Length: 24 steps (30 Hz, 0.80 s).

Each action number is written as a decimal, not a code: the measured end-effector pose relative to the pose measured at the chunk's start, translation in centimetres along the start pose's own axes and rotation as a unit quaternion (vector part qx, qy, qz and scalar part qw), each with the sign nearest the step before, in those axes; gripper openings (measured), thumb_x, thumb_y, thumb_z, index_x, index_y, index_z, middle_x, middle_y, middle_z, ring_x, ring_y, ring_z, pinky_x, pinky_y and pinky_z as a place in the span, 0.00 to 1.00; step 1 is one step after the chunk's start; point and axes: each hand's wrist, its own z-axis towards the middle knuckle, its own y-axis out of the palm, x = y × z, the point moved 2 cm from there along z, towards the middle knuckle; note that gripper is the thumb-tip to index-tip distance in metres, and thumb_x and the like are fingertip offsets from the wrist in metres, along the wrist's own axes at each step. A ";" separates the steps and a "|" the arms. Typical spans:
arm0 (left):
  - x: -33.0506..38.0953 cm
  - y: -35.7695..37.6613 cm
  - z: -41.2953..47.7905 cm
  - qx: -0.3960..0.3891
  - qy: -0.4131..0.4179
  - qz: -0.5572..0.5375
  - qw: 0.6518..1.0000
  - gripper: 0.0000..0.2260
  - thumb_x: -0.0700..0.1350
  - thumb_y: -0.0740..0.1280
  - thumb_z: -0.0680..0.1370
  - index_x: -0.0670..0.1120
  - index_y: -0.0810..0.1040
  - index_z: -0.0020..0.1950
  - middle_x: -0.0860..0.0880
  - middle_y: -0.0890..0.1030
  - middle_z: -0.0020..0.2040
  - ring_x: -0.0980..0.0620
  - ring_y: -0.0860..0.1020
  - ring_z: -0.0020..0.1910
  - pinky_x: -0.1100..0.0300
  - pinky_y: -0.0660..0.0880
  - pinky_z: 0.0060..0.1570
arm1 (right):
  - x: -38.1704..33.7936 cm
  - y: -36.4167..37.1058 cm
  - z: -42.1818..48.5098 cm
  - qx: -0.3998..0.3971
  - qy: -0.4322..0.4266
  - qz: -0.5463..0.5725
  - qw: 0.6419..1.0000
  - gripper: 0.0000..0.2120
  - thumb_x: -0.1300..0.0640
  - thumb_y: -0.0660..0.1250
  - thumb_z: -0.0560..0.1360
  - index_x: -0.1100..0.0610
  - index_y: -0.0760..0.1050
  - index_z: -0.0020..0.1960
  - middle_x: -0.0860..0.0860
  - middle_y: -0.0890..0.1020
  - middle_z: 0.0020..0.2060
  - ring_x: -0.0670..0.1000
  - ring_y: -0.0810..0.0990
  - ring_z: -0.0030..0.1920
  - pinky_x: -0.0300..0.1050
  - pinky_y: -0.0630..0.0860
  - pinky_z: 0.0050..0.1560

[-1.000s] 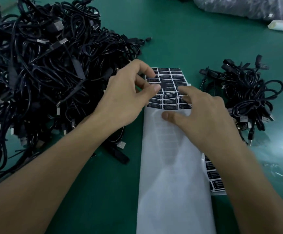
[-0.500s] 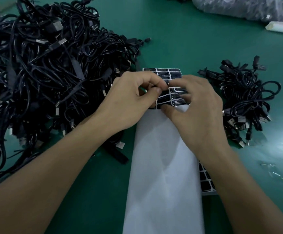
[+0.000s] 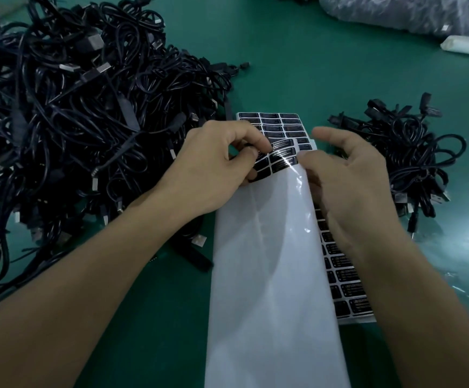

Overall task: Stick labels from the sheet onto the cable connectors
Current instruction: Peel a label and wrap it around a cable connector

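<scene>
Where the green tabletop [image 3: 297, 65] is heaped on its left side with a large tangle of black cables [image 3: 73, 121], silver connectors [image 3: 96, 42] stick out of the pile at many angles. The left forearm comes in from the lower left and runs diagonally up to the left hand [image 3: 216, 169], which sits just beside that pile with its knuckles up and its fingers curled. Its thumb and forefinger pinch the left edge of the labelled far end of the upper sheet [image 3: 272, 261]; whether they grip one label or the sheet's corner cannot be told. This sheet is lifted and slightly bowed, mostly bare white backing, with a few black labels [image 3: 282, 161] left at its far end. Under it a lower sheet [image 3: 278, 120] lies flat on the tabletop, its rows of black labels showing beyond the hands and along the right edge. The right hand [image 3: 353, 189], coming up from the lower right, holds the upper sheet's right edge, thumb [image 3: 306, 158] on top and forefinger raised loosely above. Just to its right lies a smaller bundle of cables [image 3: 412, 158]. A white object [image 3: 465, 45] and a clear plastic bag [image 3: 395, 12] lie at the far right corner.
</scene>
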 end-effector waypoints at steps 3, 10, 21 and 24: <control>0.1 0.0 0.0 0.001 -0.004 0.006 1.000 0.12 0.38 0.65 0.81 0.51 0.84 0.49 0.53 0.82 0.44 0.59 0.84 0.37 0.54 0.84 0.43 | -0.1 -0.5 0.3 -0.018 0.004 0.001 1.000 0.13 0.63 0.73 0.71 0.50 0.79 0.52 0.57 0.85 0.39 0.52 0.81 0.36 0.53 0.81 0.44; 0.4 -0.1 -0.1 0.010 0.011 0.003 1.000 0.12 0.38 0.65 0.81 0.53 0.85 0.48 0.52 0.83 0.39 0.54 0.84 0.37 0.51 0.83 0.43 | 0.0 -0.7 0.5 -0.061 -0.009 0.003 0.998 0.18 0.62 0.75 0.65 0.52 0.79 0.53 0.54 0.86 0.36 0.51 0.84 0.36 0.50 0.82 0.45; 1.2 0.4 -0.8 0.014 0.085 0.068 0.994 0.05 0.43 0.76 0.74 0.52 0.85 0.46 0.59 0.81 0.42 0.68 0.76 0.37 0.76 0.68 0.40 | -0.4 -0.1 -0.1 -0.069 -0.024 0.029 0.997 0.12 0.66 0.75 0.72 0.56 0.75 0.50 0.53 0.85 0.32 0.51 0.84 0.34 0.47 0.83 0.41; 1.2 0.3 -0.7 0.019 0.087 0.071 0.994 0.04 0.45 0.76 0.74 0.52 0.85 0.46 0.58 0.82 0.44 0.64 0.78 0.41 0.74 0.71 0.43 | -0.5 -0.2 0.0 -0.067 -0.031 0.024 0.997 0.11 0.68 0.72 0.72 0.55 0.76 0.48 0.52 0.84 0.31 0.50 0.83 0.33 0.46 0.82 0.41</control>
